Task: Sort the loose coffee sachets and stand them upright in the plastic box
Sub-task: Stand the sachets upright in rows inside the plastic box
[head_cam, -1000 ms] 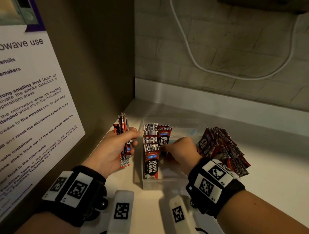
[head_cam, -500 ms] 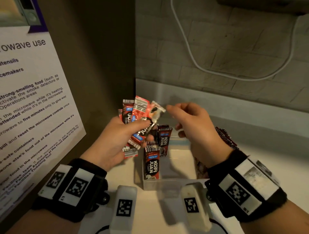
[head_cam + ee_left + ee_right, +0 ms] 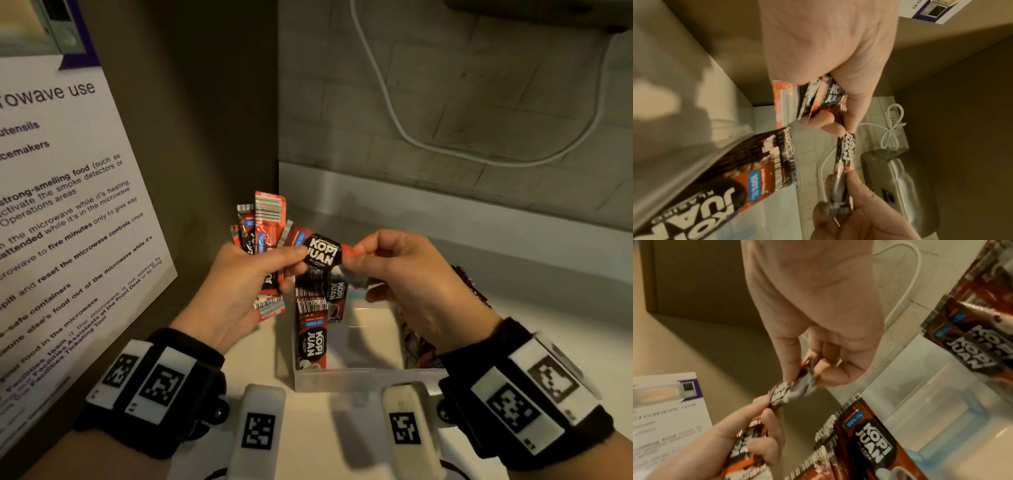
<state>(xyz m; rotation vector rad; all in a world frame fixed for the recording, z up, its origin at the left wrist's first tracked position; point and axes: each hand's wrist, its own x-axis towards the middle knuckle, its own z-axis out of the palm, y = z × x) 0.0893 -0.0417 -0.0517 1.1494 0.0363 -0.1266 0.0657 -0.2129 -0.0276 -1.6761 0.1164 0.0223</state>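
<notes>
My left hand (image 3: 239, 284) grips a fanned bunch of red and black Kopi Juan sachets (image 3: 263, 222) above the counter, left of the box. One sachet (image 3: 322, 251) sticks out sideways from the bunch, and my right hand (image 3: 394, 270) pinches its far end between thumb and forefinger. In the right wrist view that sachet (image 3: 795, 391) spans both hands. Below stands the clear plastic box (image 3: 363, 380) with a row of upright sachets (image 3: 313, 325) along its left side. More loose sachets (image 3: 418, 342) lie right of the box, mostly hidden by my right wrist.
A cabinet side with a microwave-use notice (image 3: 61, 219) closes the left. A tiled wall with a looping white cable (image 3: 394, 113) stands behind the white counter (image 3: 548, 315). A metal appliance (image 3: 890, 178) shows in the left wrist view.
My right hand left the box, rose and took hold of one sachet's end. My left hand lifted its bunch up and toward the middle, and the bunch fanned out.
</notes>
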